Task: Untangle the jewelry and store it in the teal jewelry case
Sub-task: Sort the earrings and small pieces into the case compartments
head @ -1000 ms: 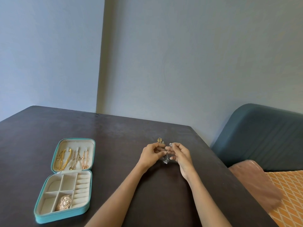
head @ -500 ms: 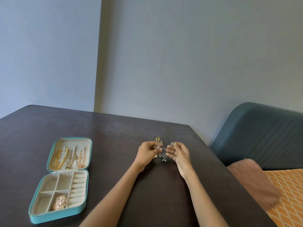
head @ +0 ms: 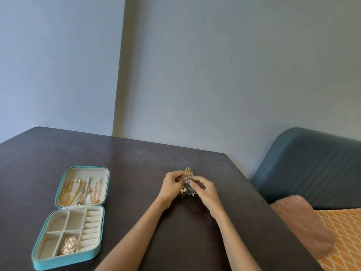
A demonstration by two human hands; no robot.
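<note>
Head view, single frame. Both hands meet over the dark table, right of centre.

Left hand: fingers curled, tips pinching a small silver jewelry cluster. Right hand: thumb and forefinger pinch the same cluster from the other side. Both hands are clamped on it, and the piece sits directly between the two sets of fingertips, raised a little off the table.

More pieces hang or lie just below the pinch: a gold flower piece and a silver beaded piece. I cannot tell whether they touch the table or dangle. A gold piece lies on the table just beyond the hands.

Key relation: the tangle runs roughly vertically, from the pinched cluster down to the lower pieces, so a separating pull would likely go sideways, hands moving apart. Neither hand is nearer; both are on it.

Teal case lies open, well to the left, so the left hand is on its side. Chains hang in its lid; a rose-gold filigree piece sits in a near compartment. Judgement: untangling is in progress, with storing of this bundle not yet begun.
</note>
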